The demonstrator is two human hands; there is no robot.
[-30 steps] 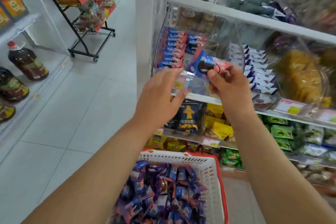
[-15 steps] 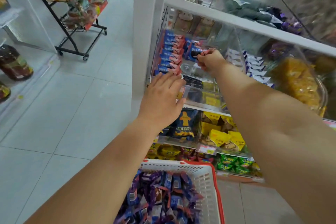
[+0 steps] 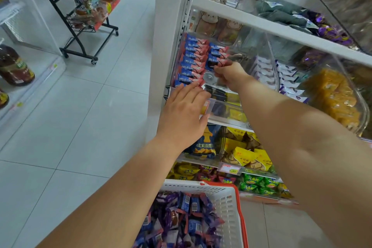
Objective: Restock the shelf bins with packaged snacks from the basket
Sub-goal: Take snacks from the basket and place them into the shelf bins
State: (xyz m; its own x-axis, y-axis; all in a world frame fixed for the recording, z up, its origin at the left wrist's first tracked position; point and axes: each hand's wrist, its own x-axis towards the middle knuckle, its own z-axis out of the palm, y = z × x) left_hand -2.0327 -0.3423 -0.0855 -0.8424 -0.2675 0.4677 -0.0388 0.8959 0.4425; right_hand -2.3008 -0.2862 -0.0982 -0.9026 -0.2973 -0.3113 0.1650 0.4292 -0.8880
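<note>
Reaching deeper than before, right hand (image 3: 229,75) pinches a snack pack (image 3: 215,63) (seemingly), left hand (image 3: 184,112) flat.

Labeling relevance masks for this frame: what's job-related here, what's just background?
Job:
- right hand holding a blue-and-pink snack packet
- left hand at the clear bin front
- basket of snacks

Background:
- wire rack
- oil bottle
- yellow packets

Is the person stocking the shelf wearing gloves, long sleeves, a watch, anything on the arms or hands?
No. Both forearms are bare for as far as the picture shows them, with no sleeve in view. The left hand and right hand have no gloves, and no watch, bracelet or ring shows on the visible parts.
</note>
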